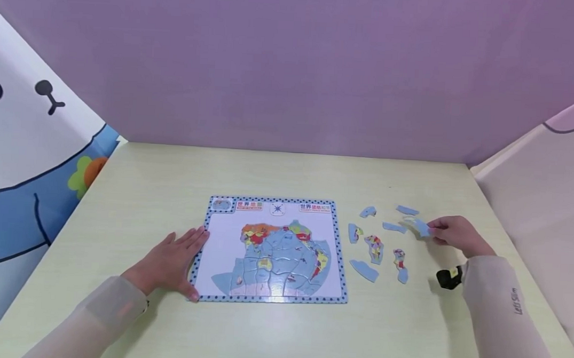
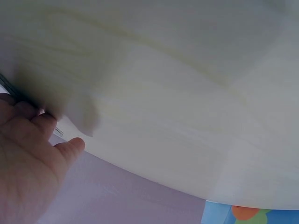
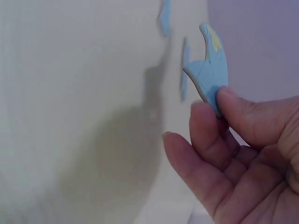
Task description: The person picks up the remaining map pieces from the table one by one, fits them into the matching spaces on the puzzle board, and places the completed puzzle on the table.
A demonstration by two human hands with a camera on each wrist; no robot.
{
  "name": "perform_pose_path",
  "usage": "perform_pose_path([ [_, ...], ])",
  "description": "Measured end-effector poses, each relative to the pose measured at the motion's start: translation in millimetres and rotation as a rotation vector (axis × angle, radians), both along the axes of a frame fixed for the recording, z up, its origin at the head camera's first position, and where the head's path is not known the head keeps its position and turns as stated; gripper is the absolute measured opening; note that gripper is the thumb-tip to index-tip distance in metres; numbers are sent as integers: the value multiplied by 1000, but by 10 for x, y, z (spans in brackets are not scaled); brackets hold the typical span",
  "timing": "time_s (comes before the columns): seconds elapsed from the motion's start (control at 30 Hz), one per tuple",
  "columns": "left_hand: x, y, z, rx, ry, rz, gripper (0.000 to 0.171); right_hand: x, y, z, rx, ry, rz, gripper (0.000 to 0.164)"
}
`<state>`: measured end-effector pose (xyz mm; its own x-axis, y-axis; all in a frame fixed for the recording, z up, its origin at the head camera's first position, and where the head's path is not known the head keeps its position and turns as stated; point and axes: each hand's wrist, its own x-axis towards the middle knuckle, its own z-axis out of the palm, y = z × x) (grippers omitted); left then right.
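Observation:
A world-map jigsaw board (image 1: 222, 240) with a dotted blue border lies on the table, its lower middle and right filled with joined pieces. My left hand (image 1: 175, 259) rests flat along the board's left edge, fingers straight. Right of the loose pieces, my right hand (image 1: 455, 234) pinches a blue puzzle piece (image 3: 212, 70) with a pale yellow patch between thumb and index finger. In the right wrist view it is held up off the table, and the other fingers curl loosely below it.
Several loose pieces lie between the board and my right hand, among them a plain blue piece (image 1: 364, 270), a colourful piece (image 1: 375, 249) and a narrow one (image 1: 401, 265). A purple wall (image 1: 291, 72) rises behind the table (image 1: 172, 168); printed panels stand at both sides.

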<state>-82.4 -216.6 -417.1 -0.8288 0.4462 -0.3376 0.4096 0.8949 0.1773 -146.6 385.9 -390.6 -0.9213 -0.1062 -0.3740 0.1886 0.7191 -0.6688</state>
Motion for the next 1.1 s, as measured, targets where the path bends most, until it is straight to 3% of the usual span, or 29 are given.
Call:
perform_pose_path([
  [0.3,-3,0,10,-5,12,-4,133,-137,-395,152,15,54,130,25],
  [0.63,10,20,30,10,2,0,132,-308,-1027,73,49,197,174,23],
  [1.1,-1,12,17,1,-13,9,133,-441,-1848,11,3,144,203,22],
])
